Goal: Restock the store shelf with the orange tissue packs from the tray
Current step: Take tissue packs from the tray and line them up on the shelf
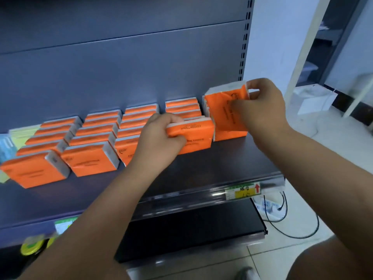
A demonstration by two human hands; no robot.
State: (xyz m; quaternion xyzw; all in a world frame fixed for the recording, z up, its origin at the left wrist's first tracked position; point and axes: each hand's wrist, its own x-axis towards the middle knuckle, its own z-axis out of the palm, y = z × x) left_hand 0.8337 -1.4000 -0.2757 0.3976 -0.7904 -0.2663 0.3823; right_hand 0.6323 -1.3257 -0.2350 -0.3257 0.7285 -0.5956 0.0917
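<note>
Orange tissue packs stand in several rows (pixel 88 138) on the dark shelf (pixel 212 164), running front to back. My left hand (pixel 161 136) grips one orange pack (pixel 193 136) at the front of the fourth row, its fingers curled over the top edge. My right hand (pixel 260 106) pinches the top of another orange pack (pixel 224 116) that stands upright at the right end of the shelf, with more packs behind it. The tray is out of view.
A price label (pixel 243 190) sits on the shelf's front rail. Green and blue packs (pixel 12 138) lie at the far left. A lower black shelf (pixel 191 229) juts out below. Cables (pixel 292 225) trail on the tiled floor at right, near a white bag (pixel 316 102).
</note>
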